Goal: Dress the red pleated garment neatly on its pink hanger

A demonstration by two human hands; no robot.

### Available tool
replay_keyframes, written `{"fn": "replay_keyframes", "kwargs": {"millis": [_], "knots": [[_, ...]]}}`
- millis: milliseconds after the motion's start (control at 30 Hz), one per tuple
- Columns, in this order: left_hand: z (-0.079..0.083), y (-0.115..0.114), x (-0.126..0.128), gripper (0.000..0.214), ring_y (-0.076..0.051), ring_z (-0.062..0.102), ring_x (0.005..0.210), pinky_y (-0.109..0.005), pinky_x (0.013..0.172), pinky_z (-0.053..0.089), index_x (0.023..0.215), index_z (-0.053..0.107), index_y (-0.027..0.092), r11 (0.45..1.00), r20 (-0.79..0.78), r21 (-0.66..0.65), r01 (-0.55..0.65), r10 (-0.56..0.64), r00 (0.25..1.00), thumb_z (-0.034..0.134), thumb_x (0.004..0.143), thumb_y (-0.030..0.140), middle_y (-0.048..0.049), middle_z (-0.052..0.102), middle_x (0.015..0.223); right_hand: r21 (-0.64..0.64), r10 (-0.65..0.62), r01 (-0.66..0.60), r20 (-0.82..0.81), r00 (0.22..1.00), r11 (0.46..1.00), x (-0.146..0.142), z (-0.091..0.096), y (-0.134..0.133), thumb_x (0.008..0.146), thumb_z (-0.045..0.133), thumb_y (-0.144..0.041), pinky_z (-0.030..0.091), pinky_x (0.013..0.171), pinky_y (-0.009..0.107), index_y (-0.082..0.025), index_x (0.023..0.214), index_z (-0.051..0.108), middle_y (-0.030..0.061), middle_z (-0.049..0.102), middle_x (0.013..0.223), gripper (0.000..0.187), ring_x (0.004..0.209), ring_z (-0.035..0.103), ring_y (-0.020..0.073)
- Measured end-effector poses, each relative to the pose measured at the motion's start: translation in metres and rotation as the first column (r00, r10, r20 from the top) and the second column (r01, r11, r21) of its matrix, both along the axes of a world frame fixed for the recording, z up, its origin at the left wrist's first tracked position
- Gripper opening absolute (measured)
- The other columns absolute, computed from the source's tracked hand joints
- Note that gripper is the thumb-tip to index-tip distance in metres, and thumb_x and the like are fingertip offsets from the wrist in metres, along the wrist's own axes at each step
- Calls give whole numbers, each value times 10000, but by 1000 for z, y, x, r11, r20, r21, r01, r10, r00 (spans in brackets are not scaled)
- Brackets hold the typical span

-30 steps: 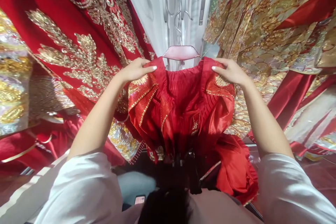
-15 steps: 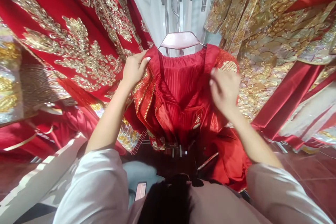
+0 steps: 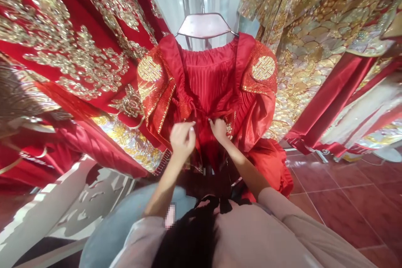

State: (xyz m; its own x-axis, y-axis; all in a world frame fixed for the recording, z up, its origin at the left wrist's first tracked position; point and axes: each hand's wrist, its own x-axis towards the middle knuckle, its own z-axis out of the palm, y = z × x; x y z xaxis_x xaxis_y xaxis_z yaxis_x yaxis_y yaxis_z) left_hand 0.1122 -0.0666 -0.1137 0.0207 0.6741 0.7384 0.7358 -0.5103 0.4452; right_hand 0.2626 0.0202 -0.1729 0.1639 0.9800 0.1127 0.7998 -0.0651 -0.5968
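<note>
A red costume (image 3: pixel 207 79) with puffed sleeves, gold sequin patches and trim hangs on a wire hanger (image 3: pixel 203 26) with a white panel. At its front opening, below the gathered neckline, both my hands work close together. My left hand (image 3: pixel 183 139) is closed with curled fingers at the left front edge. My right hand (image 3: pixel 219 129) pinches the fabric at the right front edge, a short gap from the left. The exact bit of cloth between the fingers is hard to make out.
Red cloth with gold sequin sprays (image 3: pixel 94 63) hangs at left, a gold scale-patterned garment (image 3: pixel 317 67) at right. Metal rails stand behind the hanger. A white carved piece (image 3: pixel 94 201) is at lower left. Dark red floor tiles (image 3: pixel 342 201) show at lower right.
Both hands have left the costume's shoulders and come down and inward to its front opening. The sleeve patches are now uncovered, and the costume appears higher and further left in view.
</note>
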Motion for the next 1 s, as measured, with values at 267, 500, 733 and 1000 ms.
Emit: {"fn": "replay_keyframes", "kwargs": {"millis": [267,500,733,1000], "knots": [[-116,42,42,510,-312,442,1255,-453,1067,364,1299,410,26,834,-14,-549,55,-75,997,526,832,196,-248,472,1327,34,131,-127,-175,976,991,3,-44,-41,811,468,-194,402,638,207,-118,675,596,64,654,699,201,630,564,126],[-132,40,49,153,-253,566,1008,-386,895,457,903,562,171,813,-63,-572,107,-174,983,415,865,152,-117,618,967,31,136,-132,-263,955,991,26,-43,-80,786,480,-240,404,633,210,-161,640,601,19,637,656,205,616,550,129],[-154,-4,51,188,-248,561,878,-364,805,441,724,479,202,818,-33,-576,-19,0,999,386,884,237,-102,572,808,50,161,-153,-361,919,987,16,-38,-102,838,497,-354,435,650,209,-179,757,639,35,683,742,239,666,613,138],[-157,-19,52,177,-227,570,850,-328,762,445,724,470,215,814,-26,-575,-83,83,996,399,884,240,-87,588,826,-23,-4,2,-73,997,1000,-4,-15,-114,871,476,-426,395,669,257,-212,745,623,50,686,763,288,732,627,193]]}}
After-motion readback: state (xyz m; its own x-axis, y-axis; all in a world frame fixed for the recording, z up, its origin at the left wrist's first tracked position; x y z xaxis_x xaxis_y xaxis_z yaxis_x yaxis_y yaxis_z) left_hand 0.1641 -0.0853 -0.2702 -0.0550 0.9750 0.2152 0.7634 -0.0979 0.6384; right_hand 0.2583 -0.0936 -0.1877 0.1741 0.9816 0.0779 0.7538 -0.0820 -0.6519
